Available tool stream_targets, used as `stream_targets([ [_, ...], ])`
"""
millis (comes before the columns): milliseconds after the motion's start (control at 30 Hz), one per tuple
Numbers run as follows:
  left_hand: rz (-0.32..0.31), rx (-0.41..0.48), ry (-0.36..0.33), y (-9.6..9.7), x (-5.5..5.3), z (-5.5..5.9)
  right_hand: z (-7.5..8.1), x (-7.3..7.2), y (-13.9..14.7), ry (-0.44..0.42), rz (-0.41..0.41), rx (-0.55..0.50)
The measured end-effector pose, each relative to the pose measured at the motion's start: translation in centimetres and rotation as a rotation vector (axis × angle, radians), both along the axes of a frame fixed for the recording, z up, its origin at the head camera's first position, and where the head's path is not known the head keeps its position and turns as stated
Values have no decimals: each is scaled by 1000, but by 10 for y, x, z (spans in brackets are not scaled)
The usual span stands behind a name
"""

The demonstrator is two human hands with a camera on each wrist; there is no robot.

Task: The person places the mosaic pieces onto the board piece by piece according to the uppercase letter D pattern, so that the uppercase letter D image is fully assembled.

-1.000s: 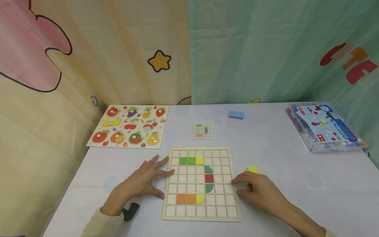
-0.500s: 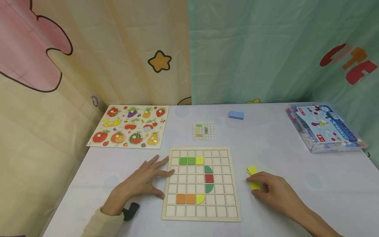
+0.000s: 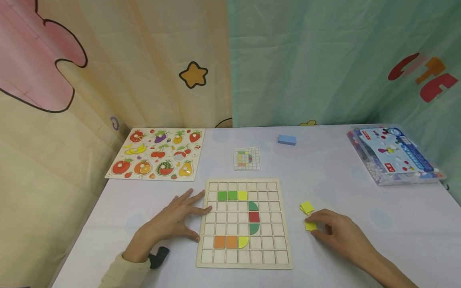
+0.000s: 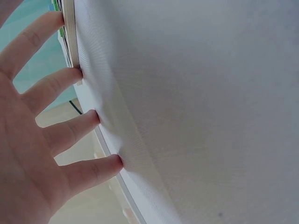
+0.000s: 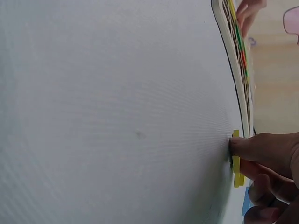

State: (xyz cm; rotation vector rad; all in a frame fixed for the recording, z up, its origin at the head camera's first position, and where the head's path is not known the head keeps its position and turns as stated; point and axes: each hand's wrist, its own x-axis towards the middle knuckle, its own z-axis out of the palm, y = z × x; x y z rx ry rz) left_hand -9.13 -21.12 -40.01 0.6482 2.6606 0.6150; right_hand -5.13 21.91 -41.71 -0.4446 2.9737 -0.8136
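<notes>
A wooden grid board (image 3: 245, 257) lies on the white table and holds green, yellow, red and orange tiles. My left hand (image 3: 173, 220) lies flat to its left, fingers spread, fingertips (image 4: 74, 73) touching the board's edge (image 4: 70, 28). Right of the board, my right hand (image 3: 324, 226) pinches a small yellow tile (image 3: 309, 227) between index finger and thumb; the tile rests on the table. In the right wrist view the yellow tile (image 5: 236, 163) stands edge-on under my fingertips (image 5: 247, 145). Other loose yellow tiles (image 3: 307, 207) lie just beyond it.
A fruit peg puzzle (image 3: 158, 153) lies at the back left, a small pattern card (image 3: 247, 158) behind the board and a blue block (image 3: 287, 139) further back. A clear plastic box (image 3: 392, 154) sits at the far right. A black object (image 3: 159, 256) lies by my left wrist.
My right hand has moved from the board's right edge out to the right, and a yellow tile now shows under its fingers. The left hand has not moved.
</notes>
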Motion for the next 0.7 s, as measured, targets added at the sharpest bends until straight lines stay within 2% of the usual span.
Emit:
stream_targets([
  [267, 1, 3, 3, 0, 0, 0, 7, -3, -16, 63, 64, -34],
  [367, 2, 1, -1, 0, 0, 0, 10, -6, -29, 56, 98, -60],
  [700, -8, 0, 5, -1, -1, -3, 9, -14, -87, 40, 292, -127],
])
